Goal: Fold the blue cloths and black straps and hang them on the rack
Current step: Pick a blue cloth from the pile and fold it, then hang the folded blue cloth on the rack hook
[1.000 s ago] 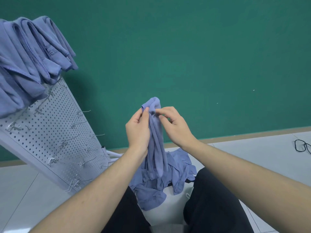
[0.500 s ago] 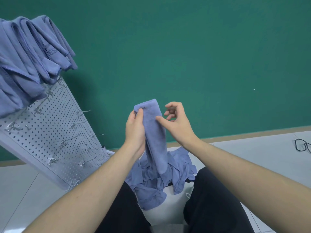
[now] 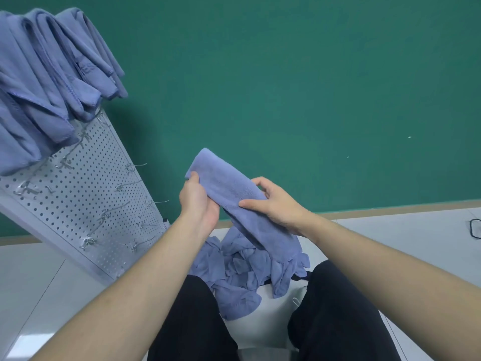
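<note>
A folded blue cloth [image 3: 229, 183] slants between both hands, its long axis running from upper left down to lower right, its tail trailing into the loose pile of cloths [image 3: 242, 272] between the knees. The left hand [image 3: 199, 204] pinches the upper end; the right hand [image 3: 276, 204] clasps the middle, thumb across the front. The pegboard rack [image 3: 78, 199], already carrying hung cloths [image 3: 49, 74] on top, leans up and to the left, nearer the left hand, with free hooks [image 3: 156, 202] along its near edge and open room between.
</note>
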